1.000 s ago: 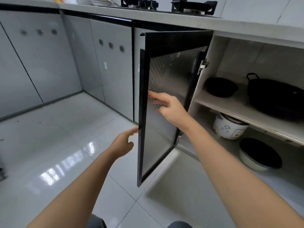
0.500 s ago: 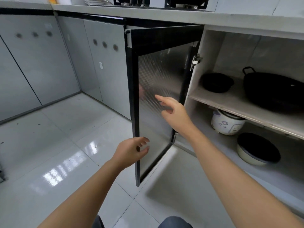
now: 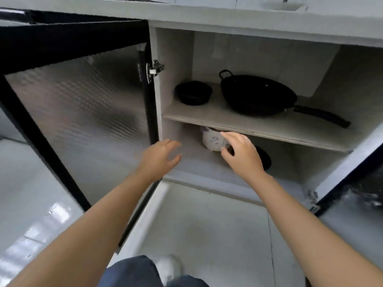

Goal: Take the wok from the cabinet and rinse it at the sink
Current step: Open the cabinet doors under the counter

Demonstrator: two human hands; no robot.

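Closest in, a dark trouser knee (image 3: 132, 270) and a pale shoe (image 3: 169, 266) are cut off by the bottom edge. Both bare forearms stretch toward the open cabinet (image 3: 176, 59). The left hand (image 3: 159, 157) hangs in front of the lower compartment with fingers spread and loose, grasping nothing, just beside the edge of the cabinet door (image 3: 83, 112) that stands swung out on the left. The right hand (image 3: 241, 156) is likewise spread and empty, below the front lip of the shelf (image 3: 207, 117); it covers part of a white patterned pot (image 3: 212, 140) and most of a dark-rimmed bowl (image 3: 265, 158) behind it, so neither can be made out fully. The floor before the cabinet lies bare. At the far right a second door (image 3: 352, 183) is blurred and clipped by the frame. Farther back, on the shelf, the wok (image 3: 257, 94) sits with its long handle pointing right, well apart from both hands. A small black dish (image 3: 193, 93) stands to its left with a gap between them.
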